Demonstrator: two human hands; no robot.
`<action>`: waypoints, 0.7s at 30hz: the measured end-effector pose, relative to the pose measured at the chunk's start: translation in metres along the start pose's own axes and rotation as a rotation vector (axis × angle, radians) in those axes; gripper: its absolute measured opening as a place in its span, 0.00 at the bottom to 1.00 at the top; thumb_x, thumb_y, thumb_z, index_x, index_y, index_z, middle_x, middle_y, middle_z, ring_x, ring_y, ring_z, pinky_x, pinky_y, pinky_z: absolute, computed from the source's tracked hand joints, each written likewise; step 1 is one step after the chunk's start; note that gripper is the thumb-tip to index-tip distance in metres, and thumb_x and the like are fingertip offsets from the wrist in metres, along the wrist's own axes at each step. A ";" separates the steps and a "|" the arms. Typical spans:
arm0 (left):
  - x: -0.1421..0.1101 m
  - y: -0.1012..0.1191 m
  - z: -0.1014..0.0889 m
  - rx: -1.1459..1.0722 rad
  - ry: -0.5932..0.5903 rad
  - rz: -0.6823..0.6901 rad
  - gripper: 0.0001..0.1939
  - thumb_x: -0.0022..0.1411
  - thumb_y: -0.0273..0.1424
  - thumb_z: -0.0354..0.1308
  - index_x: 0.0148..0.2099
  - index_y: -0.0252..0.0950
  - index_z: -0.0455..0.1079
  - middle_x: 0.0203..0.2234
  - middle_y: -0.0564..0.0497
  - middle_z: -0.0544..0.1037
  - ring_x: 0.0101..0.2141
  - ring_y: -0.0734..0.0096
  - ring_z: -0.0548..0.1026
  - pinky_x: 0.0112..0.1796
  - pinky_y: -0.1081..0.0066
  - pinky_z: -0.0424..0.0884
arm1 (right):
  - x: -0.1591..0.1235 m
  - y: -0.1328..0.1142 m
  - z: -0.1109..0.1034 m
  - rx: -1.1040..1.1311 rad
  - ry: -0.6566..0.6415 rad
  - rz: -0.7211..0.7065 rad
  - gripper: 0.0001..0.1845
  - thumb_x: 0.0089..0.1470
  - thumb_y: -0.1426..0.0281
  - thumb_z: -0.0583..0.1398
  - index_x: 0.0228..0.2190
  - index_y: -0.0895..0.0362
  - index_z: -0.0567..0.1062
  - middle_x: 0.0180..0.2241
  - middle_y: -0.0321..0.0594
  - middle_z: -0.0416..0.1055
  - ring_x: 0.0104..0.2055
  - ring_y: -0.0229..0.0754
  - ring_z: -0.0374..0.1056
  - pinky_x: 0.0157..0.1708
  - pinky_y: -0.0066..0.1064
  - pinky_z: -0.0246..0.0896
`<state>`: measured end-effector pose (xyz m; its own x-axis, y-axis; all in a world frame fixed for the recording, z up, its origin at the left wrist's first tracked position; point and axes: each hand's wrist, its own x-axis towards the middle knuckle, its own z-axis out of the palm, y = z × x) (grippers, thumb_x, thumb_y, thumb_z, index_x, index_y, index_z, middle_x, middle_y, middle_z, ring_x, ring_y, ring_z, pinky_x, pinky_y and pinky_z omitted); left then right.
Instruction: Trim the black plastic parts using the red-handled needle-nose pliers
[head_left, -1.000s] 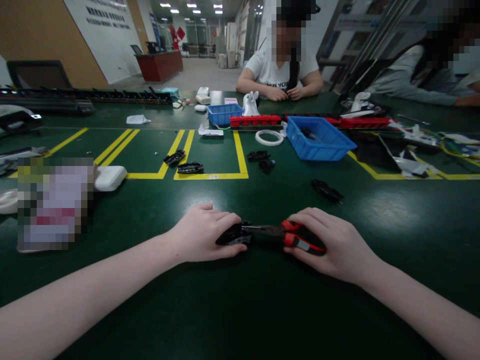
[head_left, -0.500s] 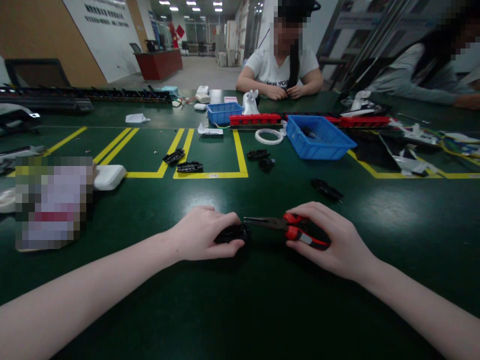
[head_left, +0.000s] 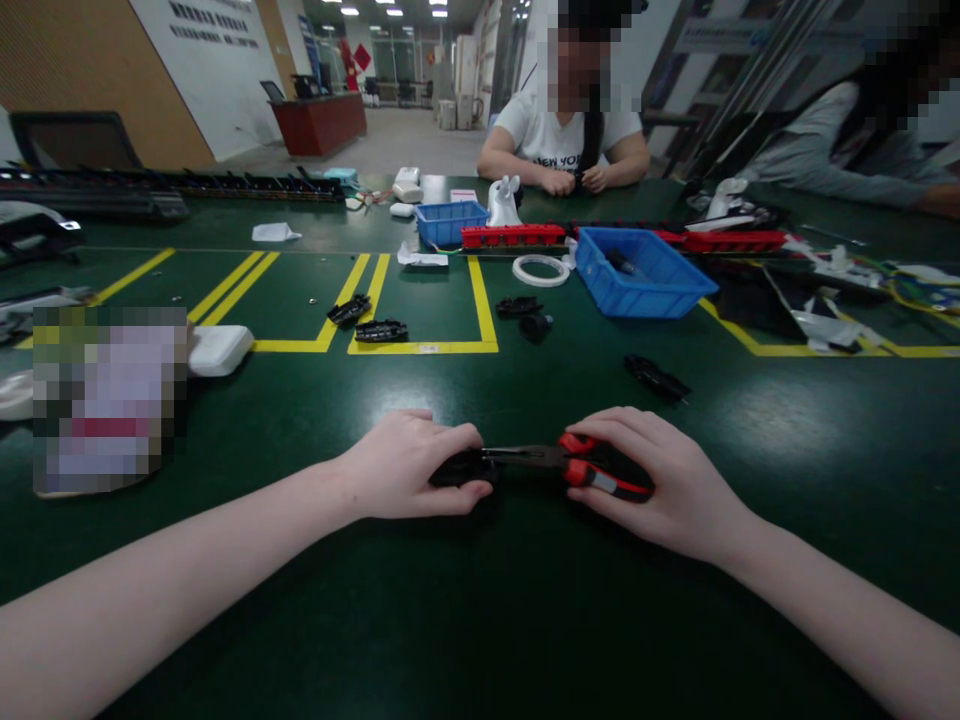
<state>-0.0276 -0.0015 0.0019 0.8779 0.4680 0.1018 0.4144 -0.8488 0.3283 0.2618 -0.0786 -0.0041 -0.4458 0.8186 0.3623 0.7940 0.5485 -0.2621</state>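
Between the thumb and fingers of my left hand (head_left: 412,465) is a black plastic part (head_left: 457,468), partly hidden by the fingers. My right hand (head_left: 652,480) is closed round the red and black handles of long-nose pliers (head_left: 536,457). The jaws point left, and their tips meet the near end of the black part; whether they grip something there is too small to tell. Similar black parts lie beyond my hands: one (head_left: 657,378) to the right, a pair (head_left: 381,331) on the left by the yellow tape, and another (head_left: 519,306) beside a round black piece (head_left: 535,326).
A blue bin (head_left: 643,275) with dark pieces inside stands behind my right hand, near a roll of white tape (head_left: 541,270). A smaller blue bin (head_left: 450,222) is further back. At left lie a white case (head_left: 220,351) and a blurred-out object (head_left: 109,410). A person (head_left: 562,140) sits opposite.
The pliers came away from the black part to the right, opening slightly, then returned left so their tips meet it again. My left hand stayed nearly still, holding the part.
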 end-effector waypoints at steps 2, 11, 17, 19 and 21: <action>0.000 -0.001 0.000 -0.015 0.016 -0.002 0.18 0.66 0.46 0.52 0.46 0.37 0.70 0.24 0.54 0.74 0.24 0.70 0.70 0.28 0.71 0.61 | 0.000 -0.001 0.001 0.000 -0.003 -0.007 0.20 0.55 0.60 0.64 0.47 0.54 0.69 0.43 0.45 0.74 0.41 0.47 0.71 0.38 0.40 0.66; 0.002 -0.003 -0.002 -0.056 0.017 -0.079 0.22 0.64 0.52 0.53 0.37 0.36 0.68 0.21 0.54 0.70 0.23 0.70 0.68 0.26 0.73 0.56 | -0.001 -0.004 0.002 -0.114 0.075 -0.078 0.20 0.56 0.60 0.62 0.47 0.56 0.69 0.41 0.47 0.74 0.39 0.47 0.71 0.36 0.38 0.67; 0.002 -0.003 -0.003 -0.075 -0.023 -0.106 0.23 0.64 0.52 0.52 0.37 0.36 0.67 0.21 0.54 0.70 0.23 0.71 0.68 0.25 0.74 0.54 | -0.001 -0.006 0.001 -0.230 0.120 -0.146 0.20 0.57 0.60 0.62 0.47 0.58 0.68 0.40 0.49 0.74 0.37 0.47 0.71 0.33 0.38 0.68; 0.003 -0.003 -0.003 -0.085 -0.026 -0.118 0.22 0.64 0.52 0.53 0.39 0.36 0.68 0.22 0.54 0.71 0.23 0.71 0.68 0.25 0.74 0.54 | -0.001 -0.005 0.002 -0.198 0.124 -0.129 0.20 0.56 0.60 0.62 0.47 0.57 0.68 0.40 0.48 0.74 0.38 0.47 0.71 0.34 0.38 0.68; 0.003 -0.003 -0.004 -0.105 -0.026 -0.137 0.22 0.64 0.52 0.53 0.42 0.37 0.68 0.23 0.54 0.72 0.24 0.71 0.69 0.25 0.74 0.54 | -0.001 -0.004 0.004 -0.136 0.106 -0.090 0.20 0.56 0.60 0.62 0.47 0.56 0.69 0.40 0.47 0.74 0.38 0.47 0.72 0.35 0.38 0.68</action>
<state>-0.0271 0.0034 0.0050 0.8216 0.5695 0.0253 0.5043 -0.7468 0.4336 0.2577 -0.0807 -0.0066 -0.4772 0.7405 0.4733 0.8045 0.5848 -0.1038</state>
